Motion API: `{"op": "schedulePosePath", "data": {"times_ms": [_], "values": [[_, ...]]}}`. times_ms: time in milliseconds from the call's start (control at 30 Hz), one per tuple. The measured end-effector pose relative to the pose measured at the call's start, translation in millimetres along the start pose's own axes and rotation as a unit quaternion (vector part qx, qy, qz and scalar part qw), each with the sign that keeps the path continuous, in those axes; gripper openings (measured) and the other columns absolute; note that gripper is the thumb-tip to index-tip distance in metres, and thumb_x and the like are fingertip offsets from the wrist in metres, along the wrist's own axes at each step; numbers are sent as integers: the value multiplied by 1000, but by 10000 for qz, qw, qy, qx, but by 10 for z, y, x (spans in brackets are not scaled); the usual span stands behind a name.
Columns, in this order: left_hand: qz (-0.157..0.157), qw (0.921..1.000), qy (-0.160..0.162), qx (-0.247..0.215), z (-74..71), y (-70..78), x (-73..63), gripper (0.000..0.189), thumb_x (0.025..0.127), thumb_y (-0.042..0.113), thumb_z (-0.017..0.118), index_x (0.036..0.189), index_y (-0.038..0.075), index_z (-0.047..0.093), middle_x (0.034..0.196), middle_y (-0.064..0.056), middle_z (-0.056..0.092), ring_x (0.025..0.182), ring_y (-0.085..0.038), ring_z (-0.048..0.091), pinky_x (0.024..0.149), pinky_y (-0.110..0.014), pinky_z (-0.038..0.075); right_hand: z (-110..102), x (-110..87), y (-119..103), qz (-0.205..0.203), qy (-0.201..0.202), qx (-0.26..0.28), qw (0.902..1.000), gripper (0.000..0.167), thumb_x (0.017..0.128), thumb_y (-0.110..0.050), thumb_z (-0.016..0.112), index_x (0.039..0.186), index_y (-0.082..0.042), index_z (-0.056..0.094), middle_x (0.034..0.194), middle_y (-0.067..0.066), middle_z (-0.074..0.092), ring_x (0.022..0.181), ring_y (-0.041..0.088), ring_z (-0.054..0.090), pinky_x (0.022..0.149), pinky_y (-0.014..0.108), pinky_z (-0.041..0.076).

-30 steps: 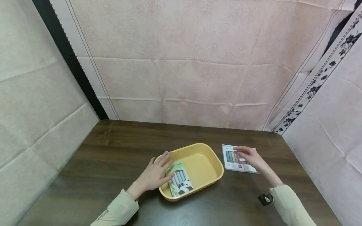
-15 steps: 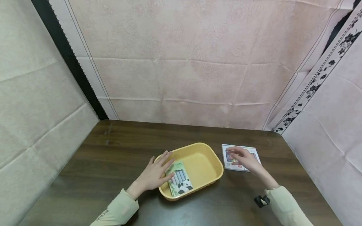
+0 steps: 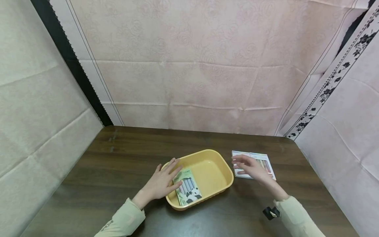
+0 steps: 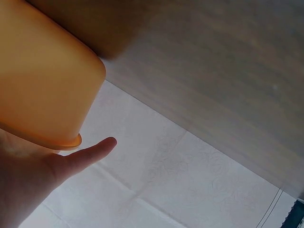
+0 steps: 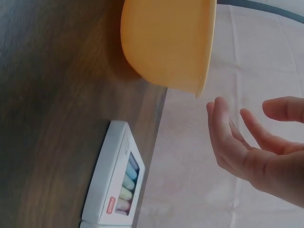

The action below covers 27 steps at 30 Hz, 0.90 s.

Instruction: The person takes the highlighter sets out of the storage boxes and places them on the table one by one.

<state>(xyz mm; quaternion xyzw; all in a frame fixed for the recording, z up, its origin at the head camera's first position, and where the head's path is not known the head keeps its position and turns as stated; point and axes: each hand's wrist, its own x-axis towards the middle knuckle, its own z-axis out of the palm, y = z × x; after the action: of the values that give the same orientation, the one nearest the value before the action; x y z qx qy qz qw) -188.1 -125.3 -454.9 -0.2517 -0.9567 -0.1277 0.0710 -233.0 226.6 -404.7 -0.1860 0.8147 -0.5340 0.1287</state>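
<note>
My left hand lies with spread fingers over the left rim of a yellow plastic basin. In the left wrist view, the thumb extends past the rim of the basin. A green box with a panda print and a row of pastel sticks lies inside, at the basin's left end. To the right, my right hand hovers with loosely bent fingers, holding nothing. Beneath it are two white boxes side by side: the left white box is partly covered, the right white box shows more. The right wrist view shows pastel sticks in one white box's window.
Everything stands on a dark brown wooden table. Pale cloth hangs behind it and along both sides. A small black device is at the right wrist.
My right hand has moved left over the white boxes, toward the basin, uncovering more of the right box. The left hand, the basin and the green box have kept their places.
</note>
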Motion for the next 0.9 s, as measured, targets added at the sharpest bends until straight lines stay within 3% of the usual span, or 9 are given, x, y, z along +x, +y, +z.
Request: {"op": "schedulePosePath", "data": {"times_ms": [233, 433, 600, 900], "values": [[-54, 9999, -79, -32, -6, 7, -1, 59, 88, 50, 43, 137, 16, 37, 150, -1, 19, 138, -21, 17, 100, -61, 24, 74, 9, -16, -98, -149, -1, 9998, 37, 92, -8, 45, 121, 14, 41, 116, 38, 48, 99, 40, 58, 78, 47, 49], [-51, 10000, -84, -20, -11, 10, -2, 59, 88, 50, 43, 137, 16, 37, 150, -1, 19, 138, -21, 17, 100, -61, 24, 147, 30, -43, -273, -365, -34, 9990, 37, 92, -8, 46, 121, 15, 41, 114, 38, 49, 98, 44, 56, 75, 39, 52], [-35, 10000, -72, -5, -12, 9, -6, 59, 88, 49, 43, 137, 16, 37, 150, -3, 20, 138, -21, 17, 100, -61, 24, 218, 44, -55, -272, -537, 45, 9982, 38, 92, -9, 46, 121, 15, 41, 114, 38, 49, 97, 39, 58, 74, 35, 53], [-8, 10000, -57, 46, -10, 10, -5, 59, 88, 49, 43, 137, 16, 37, 149, -3, 21, 138, -21, 17, 99, -61, 25, 346, 67, -78, -142, -864, 61, 9961, 37, 92, -11, 46, 120, 13, 42, 113, 37, 50, 99, 46, 55, 77, 41, 52]]}}
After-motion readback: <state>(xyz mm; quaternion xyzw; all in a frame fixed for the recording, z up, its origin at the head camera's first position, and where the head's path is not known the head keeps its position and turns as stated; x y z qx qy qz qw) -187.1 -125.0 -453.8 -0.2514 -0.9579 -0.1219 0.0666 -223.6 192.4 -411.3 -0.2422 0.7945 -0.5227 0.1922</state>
